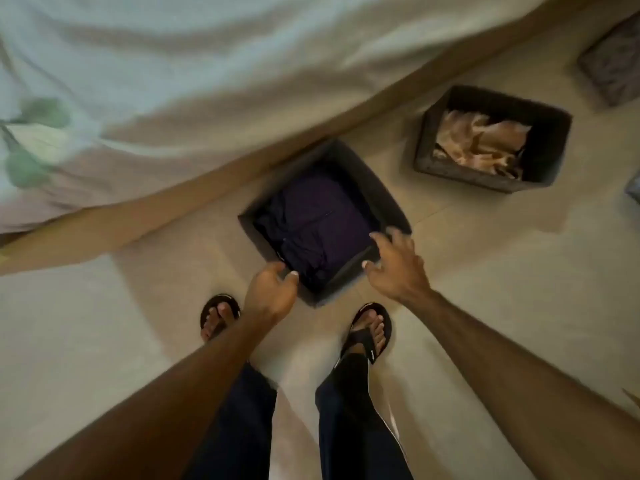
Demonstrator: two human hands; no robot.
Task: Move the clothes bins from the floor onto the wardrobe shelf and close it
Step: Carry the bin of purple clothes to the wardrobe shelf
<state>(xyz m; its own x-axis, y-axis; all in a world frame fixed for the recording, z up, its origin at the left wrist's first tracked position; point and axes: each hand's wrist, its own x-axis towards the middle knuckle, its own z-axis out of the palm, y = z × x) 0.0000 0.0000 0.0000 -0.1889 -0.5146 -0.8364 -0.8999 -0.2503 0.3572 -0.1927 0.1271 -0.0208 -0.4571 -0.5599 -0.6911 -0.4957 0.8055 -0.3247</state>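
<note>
Status: early stage, no bin lifted yet. Near bin (pixel 325 220), dark fabric, holds folded dark-purple clothes and sits on the floor (pixel 485 289) at approx. 12 o'clock from the feet, beside the bed (pixel 173 81). Left hand (pixel 272 292) is at the bin's 7 o'clock corner, fingers curled at the rim; contact can't be confirmed (motion blur). Right hand (pixel 394 265) is at the 4 o'clock rim, fingers spread, grip open, not closed on anything. Second bin (pixel 491 140), same type, w/ beige clothes, stands well apart at 2 o'clock, untouched. A grey object at the 1–2 o'clock frame edge may be a third bin; too cropped to tell. Remaining, by judgement: lift each bin, carry to wardrobe shelf, close wardrobe. Wardrobe not in view. Surface: pale tiled floor, bare around bins. Room: bedroom, bed w/ light sheet occupying 9–12 o'clock; dim lighting.
</note>
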